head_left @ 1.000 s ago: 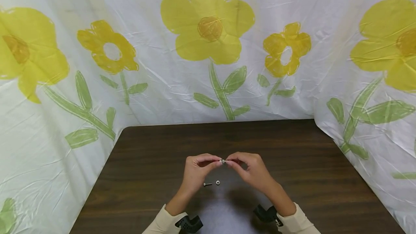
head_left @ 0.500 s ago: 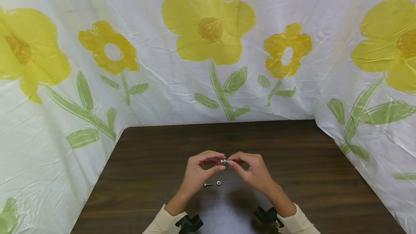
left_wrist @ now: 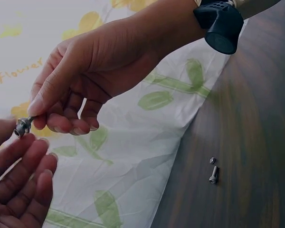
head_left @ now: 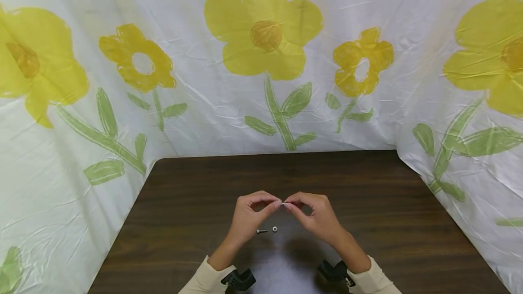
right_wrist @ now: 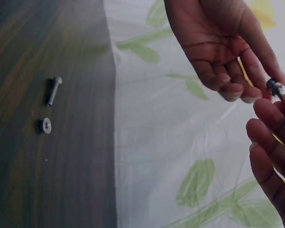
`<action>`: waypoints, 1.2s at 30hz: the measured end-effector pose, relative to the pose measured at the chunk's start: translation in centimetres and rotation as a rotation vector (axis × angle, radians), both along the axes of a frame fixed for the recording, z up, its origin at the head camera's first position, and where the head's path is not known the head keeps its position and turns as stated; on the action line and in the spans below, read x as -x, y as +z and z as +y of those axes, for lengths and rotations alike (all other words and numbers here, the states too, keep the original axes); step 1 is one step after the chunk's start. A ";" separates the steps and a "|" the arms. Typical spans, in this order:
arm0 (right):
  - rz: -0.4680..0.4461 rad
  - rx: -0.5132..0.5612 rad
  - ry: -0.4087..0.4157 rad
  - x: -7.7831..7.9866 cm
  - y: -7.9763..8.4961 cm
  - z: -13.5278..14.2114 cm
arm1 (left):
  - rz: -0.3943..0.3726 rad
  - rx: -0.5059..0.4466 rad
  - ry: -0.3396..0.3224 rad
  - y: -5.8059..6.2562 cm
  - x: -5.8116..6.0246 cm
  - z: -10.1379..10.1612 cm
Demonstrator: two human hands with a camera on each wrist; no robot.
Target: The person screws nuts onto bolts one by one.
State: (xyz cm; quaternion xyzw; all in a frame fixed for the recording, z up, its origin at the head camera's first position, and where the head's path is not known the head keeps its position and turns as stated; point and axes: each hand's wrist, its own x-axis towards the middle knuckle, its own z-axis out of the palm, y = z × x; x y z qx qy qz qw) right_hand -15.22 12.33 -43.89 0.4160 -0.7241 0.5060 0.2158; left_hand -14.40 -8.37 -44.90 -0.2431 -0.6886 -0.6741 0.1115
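Note:
A small metal bolt [left_wrist: 22, 127] with a nut-like ring on it is held level between both hands above the table. My left hand [head_left: 248, 213] pinches its head end between thumb and fingertips. From the other side, my right hand [head_left: 317, 214] grips the shank with thumb and forefinger, seen well in the left wrist view. In the head view the fingertips hide most of the bolt. Below them on the table lie a second bolt [head_left: 262, 231], on its side, and a loose nut [head_left: 274, 229] just right of it.
The dark wood table [head_left: 184, 194] stretches out around the hands. A white curtain [head_left: 192, 121] with yellow flowers hangs along its back and sides. Each wrist carries a black camera, the left camera [head_left: 239, 280] and the right camera [head_left: 333, 270], low over the table.
Half a second ago my left thumb and fingers were spread apart around the bolt's head; now they have closed on it again. My right hand has kept its grip, almost still.

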 end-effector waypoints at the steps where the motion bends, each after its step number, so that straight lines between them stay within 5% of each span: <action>1: 0.002 0.000 -0.001 0.0 0.0 0.0 | -0.022 0.002 0.008 0.0 0.0 0.0; 7: 0.012 0.007 -0.009 -0.1 0.1 0.0 | -0.080 -0.041 0.001 -0.1 0.2 -0.1; 16: 0.011 0.001 -0.013 0.0 0.1 0.1 | 0.090 -0.001 -0.068 -0.2 0.3 -0.4; 23: 0.007 -0.006 -0.002 -0.1 0.1 0.1 | 0.107 0.007 -0.063 -0.1 0.2 -0.3; 36: 0.023 0.002 -0.011 -0.1 0.2 0.0 | -0.041 0.028 -0.017 -0.2 0.1 -0.3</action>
